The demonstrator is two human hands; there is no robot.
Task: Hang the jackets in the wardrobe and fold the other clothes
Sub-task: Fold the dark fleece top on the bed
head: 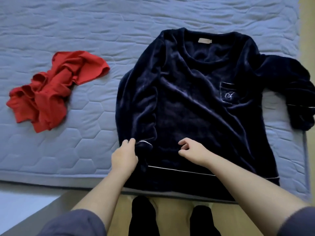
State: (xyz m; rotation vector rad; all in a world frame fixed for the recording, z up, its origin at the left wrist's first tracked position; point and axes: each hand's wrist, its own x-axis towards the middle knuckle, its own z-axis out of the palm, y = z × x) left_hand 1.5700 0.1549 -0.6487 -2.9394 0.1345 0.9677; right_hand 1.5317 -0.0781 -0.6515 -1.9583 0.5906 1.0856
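Quilted blue-grey mattress (85, 23), viewed from above at its near edge; no wardrobe and no jackets in view.

Items found:
- Navy top (187, 99), laid flat and front up on the mattress, neck away from the person, hem at the near edge.
- Its near sleeve (136, 103) is turned in along the body of the top. The far sleeve (293, 92) lies spread out toward the mattress edge.
- Red garment (51, 89), crumpled in a heap, well apart from the top.

Hands:
- Left hand (125, 154): fingers curled round the cuff of the turned-in sleeve, gripping it.
- Right hand (192, 150): over the lower front of the top, fingers loosely curled, thumb and forefinger apart, no cloth visibly caught between them.

Assessment: folding of the top is at an early stage, one sleeve in and nothing more. Outstanding, as judged: the far sleeve, the body folds, and the whole of the red garment. No folded pile is visible, and the hanging of the jackets cannot be assessed.
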